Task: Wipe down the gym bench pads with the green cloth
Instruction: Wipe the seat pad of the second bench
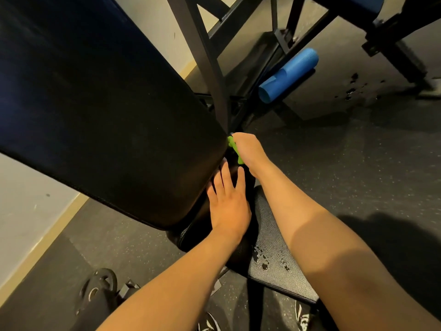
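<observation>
Bunched green cloth (235,149) sits beside the tilted black back pad (107,111).

Wears a pair of black shoes with white patterning (301,316), possibly laced trainers, mostly cut off at the lower edge. Shows both forearms bare to the elbow, with left hand (229,209) and right hand (248,149) ungloved.

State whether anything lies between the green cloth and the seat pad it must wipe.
Yes. The left hand rests flat on the upper end of the seat pad, directly below the green cloth that the right hand grips at the lower corner of the back pad.
</observation>
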